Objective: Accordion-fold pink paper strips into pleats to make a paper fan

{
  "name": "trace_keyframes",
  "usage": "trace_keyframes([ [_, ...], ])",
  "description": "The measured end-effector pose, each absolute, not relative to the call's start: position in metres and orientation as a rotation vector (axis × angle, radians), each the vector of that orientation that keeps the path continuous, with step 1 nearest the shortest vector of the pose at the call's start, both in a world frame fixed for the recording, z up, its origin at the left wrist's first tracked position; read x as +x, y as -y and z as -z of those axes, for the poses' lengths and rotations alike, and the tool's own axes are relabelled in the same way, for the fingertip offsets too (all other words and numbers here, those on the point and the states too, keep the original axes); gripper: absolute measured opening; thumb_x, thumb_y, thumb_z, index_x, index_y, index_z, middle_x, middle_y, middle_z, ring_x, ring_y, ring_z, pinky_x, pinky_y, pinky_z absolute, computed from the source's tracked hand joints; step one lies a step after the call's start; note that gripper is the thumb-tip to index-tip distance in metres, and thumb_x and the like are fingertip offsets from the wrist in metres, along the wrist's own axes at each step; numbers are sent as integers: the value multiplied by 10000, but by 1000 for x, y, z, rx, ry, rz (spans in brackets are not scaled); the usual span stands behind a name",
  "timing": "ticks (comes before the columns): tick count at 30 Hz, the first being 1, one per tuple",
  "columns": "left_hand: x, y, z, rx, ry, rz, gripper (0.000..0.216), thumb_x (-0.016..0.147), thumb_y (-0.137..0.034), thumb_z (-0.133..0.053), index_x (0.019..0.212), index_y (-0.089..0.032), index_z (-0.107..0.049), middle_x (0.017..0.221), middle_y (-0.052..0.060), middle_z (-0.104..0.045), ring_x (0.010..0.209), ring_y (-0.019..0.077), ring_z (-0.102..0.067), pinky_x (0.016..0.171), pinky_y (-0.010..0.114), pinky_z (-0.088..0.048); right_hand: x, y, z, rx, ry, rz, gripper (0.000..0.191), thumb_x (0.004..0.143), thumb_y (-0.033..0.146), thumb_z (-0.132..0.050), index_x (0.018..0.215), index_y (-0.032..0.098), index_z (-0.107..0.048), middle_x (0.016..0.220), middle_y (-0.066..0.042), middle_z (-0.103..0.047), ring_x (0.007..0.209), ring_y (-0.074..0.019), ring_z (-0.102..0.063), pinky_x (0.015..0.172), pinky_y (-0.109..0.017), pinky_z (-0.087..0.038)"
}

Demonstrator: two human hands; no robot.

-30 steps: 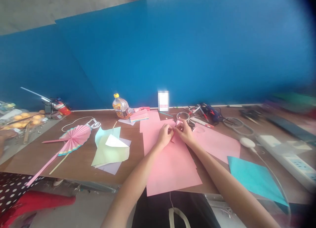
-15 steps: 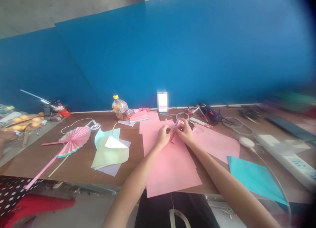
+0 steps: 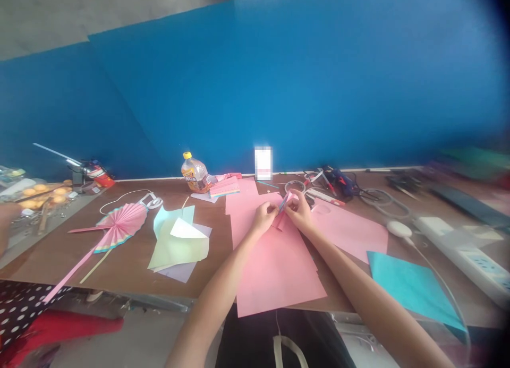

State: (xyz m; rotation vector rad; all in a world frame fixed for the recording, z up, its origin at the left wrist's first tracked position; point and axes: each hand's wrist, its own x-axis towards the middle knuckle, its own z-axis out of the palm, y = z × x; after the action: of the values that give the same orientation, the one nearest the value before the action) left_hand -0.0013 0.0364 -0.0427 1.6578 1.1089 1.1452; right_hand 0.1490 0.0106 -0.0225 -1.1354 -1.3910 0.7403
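Note:
Both my hands meet over the far end of a large pink paper sheet on the brown table. My left hand and my right hand are closed, pinching a small folded pink paper piece with a blue edge between them. The piece stands tilted, its top leaning right. More pink sheets lie under and to the right of my hands.
A finished pink pleated fan lies at the left, by pale green and white sheets. A drink bottle, a glue gun and tools, a power strip, a teal sheet. Another person's hand shows at the far left.
My hands have stayed in place while working the small folded piece; it now stands up a little more between my fingers, showing its blue edge.

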Motion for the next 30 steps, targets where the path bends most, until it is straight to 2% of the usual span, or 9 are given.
trace_keyframes([
  [2, -1, -36, 43, 1675, -1088, -1144, 134, 799, -276, -614, 829, -147, -627, 834, 53, -675, 799, 157, -619, 790, 290, -481, 150, -11, 23, -1135, 1397, -738, 434, 715, 223, -543, 1135, 232, -434, 649, 56, -540, 552, -127, -476, 568, -266, -389],
  [6, -1, -34, 43, 1673, -1033, -1142, 199, 792, -336, -643, 851, -146, -631, 884, 75, -686, 826, 169, -632, 811, 306, -486, 152, -13, 23, -1135, 1429, -700, 169, 715, 230, -550, 869, 220, -482, 667, 34, -541, 571, -121, -482, 562, -260, -381],
  [9, -1, -35, 45, 1673, -1007, -1141, 210, 792, -339, -645, 865, -142, -633, 893, 84, -688, 821, 172, -640, 800, 304, -493, 152, -14, 22, -1156, 1447, -663, 93, 707, 235, -545, 770, 213, -481, 681, 20, -552, 598, -126, -493, 571, -260, -390],
  [18, -1, -35, 47, 1740, -1109, -1193, 151, 811, -293, -608, 797, -144, -626, 811, 57, -681, 748, 144, -626, 734, 267, -491, 153, -16, 27, -1176, 1474, -624, 106, 692, 211, -513, 794, 199, -538, 695, 20, -579, 616, -127, -519, 580, -247, -393],
  [24, -1, -32, 43, 1757, -1106, -1219, 119, 821, -255, -583, 785, -144, -603, 816, 46, -654, 756, 130, -611, 719, 250, -488, 154, -18, 29, -1240, 1527, -620, 196, 687, 193, -478, 795, 188, -642, 722, -6, -642, 650, -146, -556, 624, -265, -425],
  [30, -1, -32, 43, 1765, -1107, -1212, 118, 836, -253, -570, 803, -145, -603, 812, 47, -639, 762, 133, -608, 704, 253, -491, 154, -14, 25, -1274, 1541, -611, 180, 715, 198, -489, 784, 195, -655, 731, -7, -669, 647, -146, -580, 640, -265, -445],
])
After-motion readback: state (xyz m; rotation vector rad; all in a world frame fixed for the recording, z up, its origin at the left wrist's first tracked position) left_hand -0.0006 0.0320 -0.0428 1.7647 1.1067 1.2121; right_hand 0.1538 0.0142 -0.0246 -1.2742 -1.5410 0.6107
